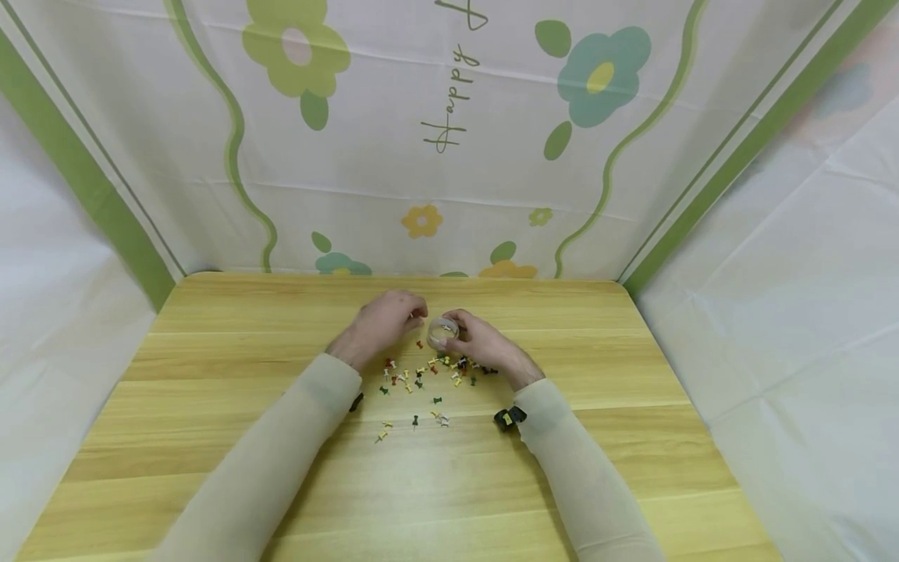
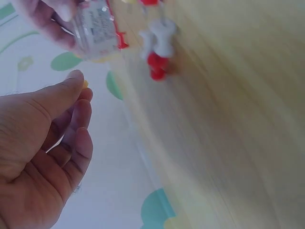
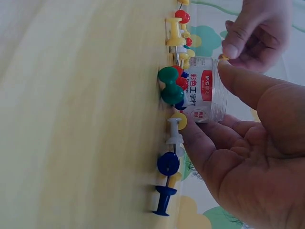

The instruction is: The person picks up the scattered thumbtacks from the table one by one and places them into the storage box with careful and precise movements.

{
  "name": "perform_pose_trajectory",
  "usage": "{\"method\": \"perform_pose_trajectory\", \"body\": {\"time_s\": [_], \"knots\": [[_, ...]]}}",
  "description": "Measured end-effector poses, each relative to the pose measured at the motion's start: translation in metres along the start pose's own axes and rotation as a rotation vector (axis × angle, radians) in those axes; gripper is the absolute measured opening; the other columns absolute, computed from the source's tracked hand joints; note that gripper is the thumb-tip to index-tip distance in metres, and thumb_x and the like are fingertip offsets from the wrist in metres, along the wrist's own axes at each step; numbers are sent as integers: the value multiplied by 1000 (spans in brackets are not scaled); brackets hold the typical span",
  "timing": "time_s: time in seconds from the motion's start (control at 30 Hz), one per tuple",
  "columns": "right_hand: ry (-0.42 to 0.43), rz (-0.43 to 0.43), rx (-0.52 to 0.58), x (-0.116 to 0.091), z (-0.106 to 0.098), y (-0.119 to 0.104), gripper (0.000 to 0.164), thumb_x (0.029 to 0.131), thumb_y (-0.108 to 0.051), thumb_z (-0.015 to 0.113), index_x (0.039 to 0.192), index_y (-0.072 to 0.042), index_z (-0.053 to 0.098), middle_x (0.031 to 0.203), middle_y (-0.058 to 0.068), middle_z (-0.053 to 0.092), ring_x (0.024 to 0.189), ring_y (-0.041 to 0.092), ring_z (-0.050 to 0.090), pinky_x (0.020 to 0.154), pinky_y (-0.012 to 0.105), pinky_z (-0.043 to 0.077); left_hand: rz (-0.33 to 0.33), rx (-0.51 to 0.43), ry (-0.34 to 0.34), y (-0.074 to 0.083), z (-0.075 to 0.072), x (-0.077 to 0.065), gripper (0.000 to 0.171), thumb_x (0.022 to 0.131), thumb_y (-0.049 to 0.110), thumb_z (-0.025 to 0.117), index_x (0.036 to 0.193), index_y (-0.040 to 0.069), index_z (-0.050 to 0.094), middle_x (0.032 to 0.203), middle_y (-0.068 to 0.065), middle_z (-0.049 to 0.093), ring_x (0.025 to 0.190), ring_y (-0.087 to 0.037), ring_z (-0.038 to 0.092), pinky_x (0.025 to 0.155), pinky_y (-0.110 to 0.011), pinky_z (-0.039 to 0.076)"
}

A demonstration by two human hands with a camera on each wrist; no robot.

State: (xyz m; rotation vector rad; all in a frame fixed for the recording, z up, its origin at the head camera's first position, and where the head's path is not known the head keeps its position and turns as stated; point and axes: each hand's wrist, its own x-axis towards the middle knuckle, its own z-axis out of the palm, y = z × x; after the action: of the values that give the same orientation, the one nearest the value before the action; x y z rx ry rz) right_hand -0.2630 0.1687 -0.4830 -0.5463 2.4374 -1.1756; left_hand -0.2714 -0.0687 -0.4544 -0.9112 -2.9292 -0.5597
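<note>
My right hand (image 1: 483,341) holds a clear plastic jar (image 3: 202,90) with a red and white label. Its thumb and fingers lie on either side of the jar near the rim. My left hand (image 1: 385,321) is just left of the jar's mouth and pinches a yellow push pin (image 2: 86,84) between thumb and forefinger, mostly hidden by the fingertips. Push pins in several colours lie scattered on the table in front of the jar, among them a green push pin (image 3: 170,86), a dark blue push pin (image 3: 164,199) and a red push pin (image 1: 420,344).
The wooden table (image 1: 597,468) meets a flower-printed cloth (image 1: 379,172) behind the hands. A few push pins, such as a yellow one (image 1: 381,437), lie closer to the front. A black strapped device (image 1: 509,419) sits at the right wrist.
</note>
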Motion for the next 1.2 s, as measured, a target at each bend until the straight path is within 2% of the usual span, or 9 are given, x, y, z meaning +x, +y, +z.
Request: {"method": "perform_pose_trajectory", "body": {"time_s": [0.27,0.5,0.8,1.0,1.2], "knots": [[-11,-10,23,-1,-1,-1,55,104,-22,63,152,-5,43,141,14,58,118,22,61,102,44,51,-8,-68,25,16,3,2,14,97,19,73,109,12,75,102,2,71,91,-14,64,83,-32,56],[-8,-11,22,-1,-1,-1,50,104,-21,63,149,-10,46,139,13,58,115,22,62,98,42,53,-21,-101,10,22,11,2,18,97,18,73,113,12,74,106,3,70,92,-12,63,79,-28,57],[-4,-9,-2,-1,-1,-1,51,104,-24,63,150,-8,46,141,12,57,118,23,61,99,43,52,-14,-102,3,21,14,1,19,97,18,73,115,12,74,109,1,69,96,-16,65,81,-29,57],[-10,-14,1,0,-1,1,54,104,-23,63,151,-4,43,141,13,58,119,22,61,99,43,52,-9,-68,5,15,11,-2,15,98,19,72,112,13,74,104,3,68,89,-13,62,79,-30,56],[-5,-17,1,1,0,2,54,103,-22,64,151,-4,44,139,10,59,122,21,59,103,41,50,-15,-20,-5,10,11,-6,12,100,19,69,109,13,74,103,1,67,92,-16,62,82,-32,57]]}}
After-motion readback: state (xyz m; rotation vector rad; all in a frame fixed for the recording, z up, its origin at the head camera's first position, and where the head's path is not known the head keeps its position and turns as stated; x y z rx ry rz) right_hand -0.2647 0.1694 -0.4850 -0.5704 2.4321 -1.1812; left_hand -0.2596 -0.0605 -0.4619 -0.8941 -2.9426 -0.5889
